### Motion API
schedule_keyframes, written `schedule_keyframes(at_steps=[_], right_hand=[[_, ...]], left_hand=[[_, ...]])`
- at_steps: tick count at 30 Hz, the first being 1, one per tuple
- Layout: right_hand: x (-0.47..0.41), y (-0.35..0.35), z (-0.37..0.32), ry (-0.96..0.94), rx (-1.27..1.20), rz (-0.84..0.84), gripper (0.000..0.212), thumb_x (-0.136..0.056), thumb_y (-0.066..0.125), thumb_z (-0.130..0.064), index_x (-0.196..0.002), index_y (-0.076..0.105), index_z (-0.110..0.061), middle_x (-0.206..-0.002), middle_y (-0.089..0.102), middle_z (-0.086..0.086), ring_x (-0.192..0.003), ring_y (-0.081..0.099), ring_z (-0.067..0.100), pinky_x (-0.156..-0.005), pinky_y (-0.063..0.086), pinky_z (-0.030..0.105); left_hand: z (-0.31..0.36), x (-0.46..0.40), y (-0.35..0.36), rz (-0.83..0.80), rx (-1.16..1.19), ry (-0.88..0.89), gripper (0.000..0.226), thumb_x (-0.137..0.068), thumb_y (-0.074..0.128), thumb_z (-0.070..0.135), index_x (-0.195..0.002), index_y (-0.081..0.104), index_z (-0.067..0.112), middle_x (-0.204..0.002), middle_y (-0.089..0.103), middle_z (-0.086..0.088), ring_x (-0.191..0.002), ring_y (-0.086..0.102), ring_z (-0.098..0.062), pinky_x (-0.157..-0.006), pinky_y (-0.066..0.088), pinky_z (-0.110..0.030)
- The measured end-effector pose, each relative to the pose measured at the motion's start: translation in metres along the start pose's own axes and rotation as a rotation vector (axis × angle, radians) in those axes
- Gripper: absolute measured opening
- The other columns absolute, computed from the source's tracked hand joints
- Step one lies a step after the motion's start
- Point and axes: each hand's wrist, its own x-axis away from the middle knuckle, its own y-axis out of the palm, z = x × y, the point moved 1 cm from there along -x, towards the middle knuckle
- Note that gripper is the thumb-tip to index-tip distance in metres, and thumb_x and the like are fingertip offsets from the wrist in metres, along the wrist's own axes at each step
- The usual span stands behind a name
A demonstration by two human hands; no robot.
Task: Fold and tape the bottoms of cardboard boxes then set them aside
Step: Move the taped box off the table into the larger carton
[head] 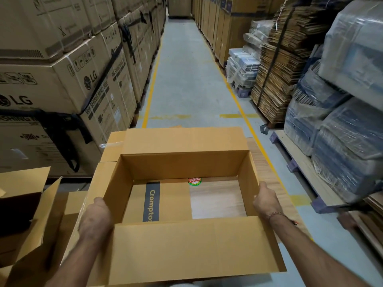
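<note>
Head view: both hands' fingers grip open-bottomed cardboard box (184, 162) sides; nothing inside.

Aisle floor (182, 79) beyond held box (186, 245) open; stacked cartons (62, 75) wall box's left, wrapped pallets (342, 121) its right; open carton (27, 204) just left.

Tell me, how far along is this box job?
Looks done: an opened box already sits at the left, though its bottom is hidden. In hand: the left hand and right hand grip the side walls of a squared-up box; its bottom is open, the wooden surface visible through it. Left: folding those flaps, taping, setting it aside.
</note>
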Motion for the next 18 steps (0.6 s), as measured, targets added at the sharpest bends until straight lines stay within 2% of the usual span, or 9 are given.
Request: schedule_keyframes(at_steps=[5, 11, 15, 18], right_hand=[[-0.001, 0.002, 0.002, -0.004, -0.004, 0.005, 0.028, -0.097, 0.059, -0.01, -0.123, 0.046, -0.01, -0.095, 0.055, 0.01, -0.085, 0.055, 0.031, -0.078, 0.052, 0.038], [-0.001, 0.005, 0.003, -0.011, 0.022, 0.04, 0.028, -0.097, 0.06, -0.013, -0.12, 0.045, -0.013, -0.098, 0.06, 0.014, -0.087, 0.058, 0.035, -0.081, 0.057, 0.044], [0.008, -0.001, 0.0, -0.003, 0.083, 0.085, 0.023, -0.1, 0.058, -0.023, -0.116, 0.044, -0.015, -0.092, 0.059, 0.012, -0.086, 0.06, 0.034, -0.073, 0.054, 0.042], [0.015, -0.005, -0.001, 0.054, 0.142, 0.047, 0.028, -0.1, 0.059, -0.031, -0.119, 0.048, -0.015, -0.105, 0.066, 0.014, -0.099, 0.065, 0.036, -0.079, 0.055, 0.042]], left_hand=[[0.0, -0.002, 0.003, 0.007, -0.004, -0.017, 0.016, -0.102, 0.06, 0.026, -0.11, 0.054, 0.013, -0.088, 0.06, -0.008, -0.079, 0.066, -0.026, -0.07, 0.063, -0.044], [0.0, -0.004, 0.004, 0.001, -0.02, -0.016, 0.015, -0.104, 0.057, 0.026, -0.105, 0.052, 0.012, -0.087, 0.059, -0.01, -0.079, 0.065, -0.027, -0.07, 0.061, -0.045], [0.001, -0.001, 0.0, 0.01, -0.027, -0.007, 0.016, -0.104, 0.056, 0.026, -0.107, 0.053, 0.011, -0.085, 0.056, -0.009, -0.074, 0.062, -0.025, -0.068, 0.061, -0.044], [0.0, 0.0, -0.001, 0.004, -0.023, -0.004, 0.017, -0.105, 0.057, 0.027, -0.11, 0.053, 0.011, -0.084, 0.055, -0.009, -0.075, 0.063, -0.026, -0.071, 0.063, -0.047]])
